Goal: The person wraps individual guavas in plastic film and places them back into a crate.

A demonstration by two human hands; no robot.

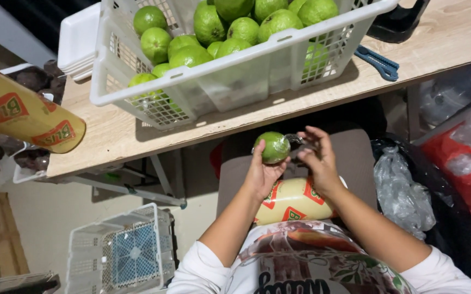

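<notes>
Above a yellow film roll (292, 200) on the lap, the left hand (261, 173) grips a round green film-wrapped guava (274, 147), the right hand (316, 158) pinching its clear film (295, 139), below a white plastic basket (235, 81) of guavas on the wooden table (110, 136).

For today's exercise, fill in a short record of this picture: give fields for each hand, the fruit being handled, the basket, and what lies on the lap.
Left hand: left hand grips a green fruit from below
Right hand: right hand pinches clear plastic wrap at the fruit's side
Fruit: round, green, partly covered in shiny film
Basket: white slotted basket on the wooden table, heaped with green fruits
Lap: yellow roll with red markings, lying across
</notes>
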